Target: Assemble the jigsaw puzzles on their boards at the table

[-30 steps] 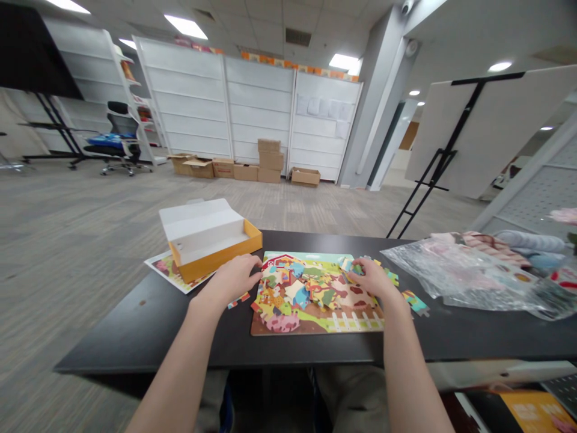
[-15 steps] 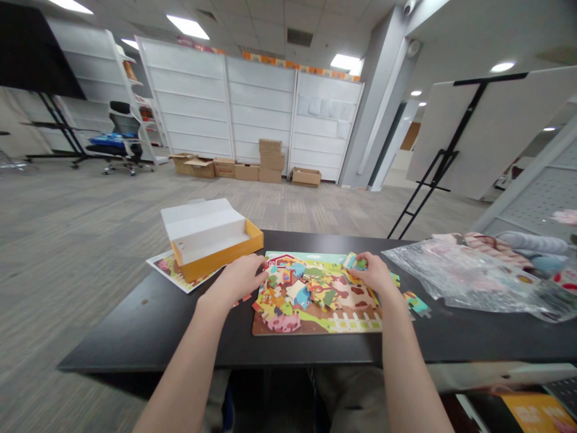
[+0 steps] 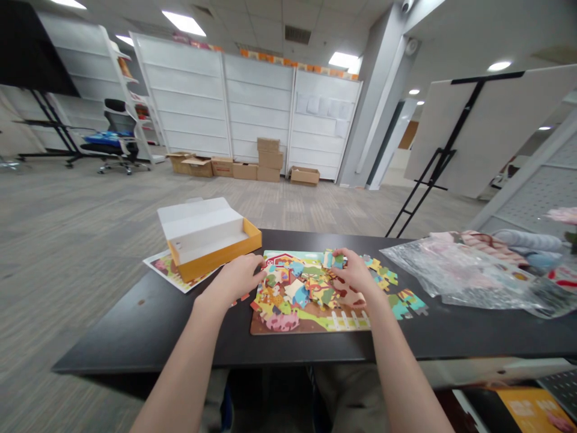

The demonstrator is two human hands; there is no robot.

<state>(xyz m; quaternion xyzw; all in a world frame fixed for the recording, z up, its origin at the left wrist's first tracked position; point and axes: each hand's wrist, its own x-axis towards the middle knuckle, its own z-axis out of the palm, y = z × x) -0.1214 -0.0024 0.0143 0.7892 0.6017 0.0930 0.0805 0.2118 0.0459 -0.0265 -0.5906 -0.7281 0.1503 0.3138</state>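
Observation:
A cartoon farm jigsaw board (image 3: 311, 323) lies on the black table (image 3: 135, 328), with a red barn at its far corner and a white fence along its near edge. Many loose colourful pieces are heaped over its middle. My right hand (image 3: 354, 273) is above the far part of the heap, pinching a blue-green jigsaw piece (image 3: 333, 260) at its fingertips. My left hand (image 3: 235, 281) rests, fingers apart and holding nothing, at the board's left edge. More pieces (image 3: 403, 304) lie on the table right of the board.
An open yellow box with a white lid (image 3: 210, 240) stands left of the board, on a printed picture sheet (image 3: 164, 270). A crumpled plastic bag (image 3: 451, 270) and cloth items (image 3: 496, 240) lie at the right. Cardboard boxes (image 3: 261, 165) stand by the far wall.
My right hand has moved left over the board with a piece in its fingers. More loose pieces now show at the board's right side. My left hand has barely moved.

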